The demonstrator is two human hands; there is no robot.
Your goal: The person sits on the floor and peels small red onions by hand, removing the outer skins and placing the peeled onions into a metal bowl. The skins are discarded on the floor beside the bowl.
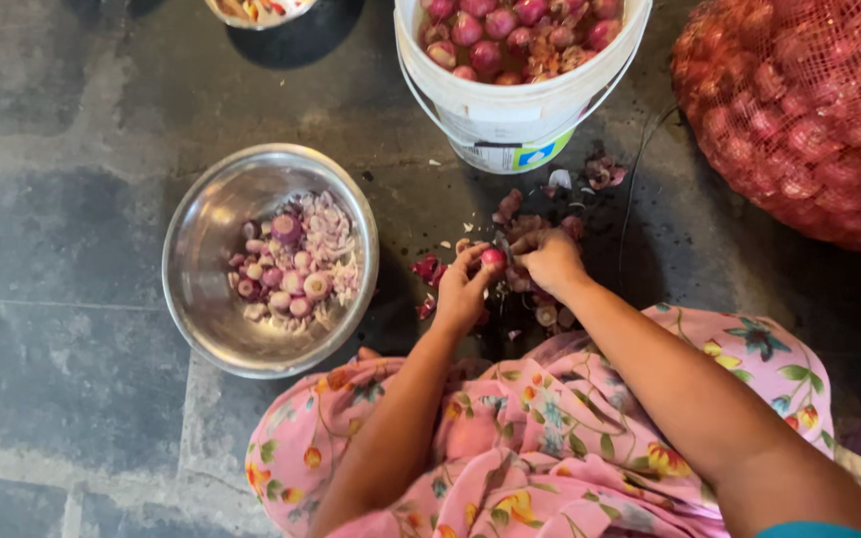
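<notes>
From the head camera I look straight down at a dark grey stone floor (pixel 72 418) and a lap covered in pink floral cloth (pixel 540 448).

The left hand (pixel 462 289) grips a small round red-purple onion (pixel 493 258) between its fingertips, thumb and forefinger closed on the bulb. The onion sits just above the floor, between the two hands, in front of the knees and below the white plastic bucket (pixel 515 115).

The right hand (pixel 550 261) is clenched, knuckles up, pressed against the far side of the same onion. A thin dark blade-like shape shows at its fingers, but I cannot tell what it is.

I note loose purple onion skins and trimmings (pixel 535 304) scattered on the floor around and under both hands, with more scraps (pixel 600 174) near the foot of the bucket.

The bucket stands upright, filled with whole red onions (pixel 510 35), its wire handle hanging down the side.

To the left of the hands a round polished steel bowl (pixel 206 239) rests on the floor, well apart from the bucket. It holds peeled and cut onion pieces (pixel 296 264) heaped toward its right side.

At the upper right a bulging red mesh sack of onions (pixel 809 110) lies on the floor. The rim of a second bowl (pixel 256 15) shows at the top edge; its contents are unclear.
</notes>
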